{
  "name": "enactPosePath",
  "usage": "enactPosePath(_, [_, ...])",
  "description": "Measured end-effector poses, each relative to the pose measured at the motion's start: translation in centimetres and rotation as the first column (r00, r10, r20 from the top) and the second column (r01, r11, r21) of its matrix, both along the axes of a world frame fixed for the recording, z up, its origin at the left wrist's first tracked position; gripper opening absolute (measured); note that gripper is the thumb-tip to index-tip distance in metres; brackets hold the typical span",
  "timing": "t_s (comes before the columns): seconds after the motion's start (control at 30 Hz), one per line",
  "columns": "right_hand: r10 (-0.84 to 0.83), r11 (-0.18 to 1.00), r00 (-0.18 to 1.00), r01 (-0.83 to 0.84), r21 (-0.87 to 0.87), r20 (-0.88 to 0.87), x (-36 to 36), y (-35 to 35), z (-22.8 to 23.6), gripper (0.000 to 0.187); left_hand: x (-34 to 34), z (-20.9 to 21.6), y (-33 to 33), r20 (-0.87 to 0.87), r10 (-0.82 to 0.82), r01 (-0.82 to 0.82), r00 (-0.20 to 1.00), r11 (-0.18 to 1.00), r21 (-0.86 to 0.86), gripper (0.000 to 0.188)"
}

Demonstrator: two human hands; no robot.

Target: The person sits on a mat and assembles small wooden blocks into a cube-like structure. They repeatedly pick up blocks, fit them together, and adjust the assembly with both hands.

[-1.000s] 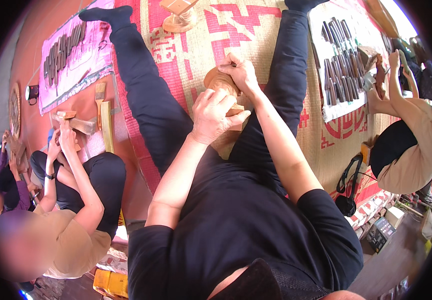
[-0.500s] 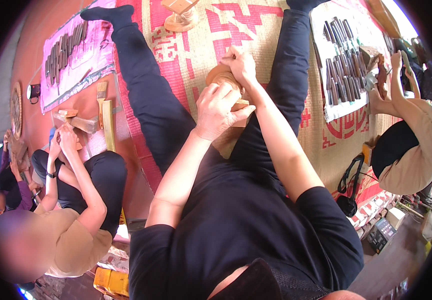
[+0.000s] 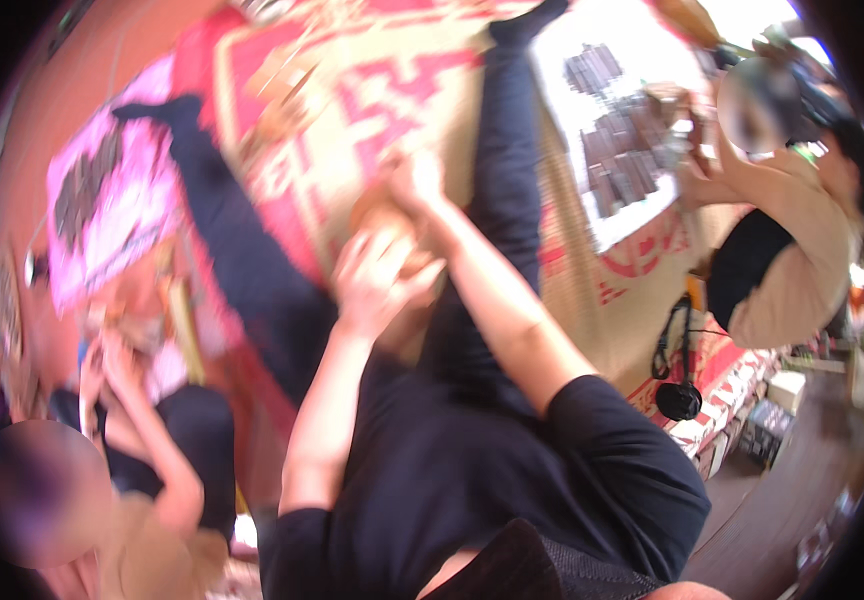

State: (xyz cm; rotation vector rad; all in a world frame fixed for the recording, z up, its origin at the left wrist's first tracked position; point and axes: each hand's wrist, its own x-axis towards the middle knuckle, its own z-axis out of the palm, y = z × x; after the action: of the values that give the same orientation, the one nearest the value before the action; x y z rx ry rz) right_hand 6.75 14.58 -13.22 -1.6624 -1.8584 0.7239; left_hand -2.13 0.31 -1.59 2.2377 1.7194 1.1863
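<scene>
A rounded, light-brown wooden piece [image 3: 380,214] lies between my legs, blurred by motion. My left hand [image 3: 374,280] is closed over its near part, thumb pointing right. At the far end of the wood, my right hand [image 3: 415,180] has its fingers curled together close to the surface. Whatever those fingers pinch, if anything, is too blurred to make out. Part of the wood is hidden under my left hand.
Rows of dark-handled tools lie on a white cloth [image 3: 592,215] at right and a pink cloth [image 3: 137,215] at left. Ahead on the patterned mat [image 3: 592,240] stands another wooden piece [image 3: 282,110]. People work on both sides. A black strapped item [image 3: 679,401] lies at right.
The view has swung, so my legs, hands and the mat appear farther left and the person at right shows more fully. Both hands stay at the wooden piece.
</scene>
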Motion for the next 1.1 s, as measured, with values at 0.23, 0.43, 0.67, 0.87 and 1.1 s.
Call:
enactPosePath(0.23, [0.160, 0.982, 0.910, -0.187, -0.035, -0.383, 0.7, -2.8, 1.5, 0.019, 0.1, 0.3, -0.4, 0.050, 0.004, 0.000, 0.999, 0.996, -0.084, 0.032])
enactPosePath(0.43, [-0.028, 0.989, 0.960, -0.014, -0.148, -0.280, 0.6, -0.3, 0.5, 0.018, 0.4, 0.8, -0.3, 0.025, -0.044, 0.046, 0.999, 0.993, -0.107, 0.032])
enactPosePath(0.67, [0.228, 0.958, 0.893, -0.276, -0.072, -0.389, 0.1, -3.0, 2.3, 0.018, -0.4, 0.3, -0.4, 0.018, -0.001, 0.003, 1.000, 0.997, -0.074, 0.032])
enactPosePath(0.87, [0.063, 0.986, 0.985, -0.086, -0.142, -0.158, -0.4, 0.3, 1.0, 0.016, -0.1, 0.6, 0.2, 0.033, -0.009, 0.011, 0.999, 0.997, -0.074, 0.033])
enactPosePath(1.1, [0.254, 0.957, 0.884, -0.289, -0.031, -0.393, 0.2, -2.0, 1.3, 0.018, -0.5, 0.3, 0.0, 0.016, 0.011, -0.010, 1.000, 0.997, -0.070, 0.032])
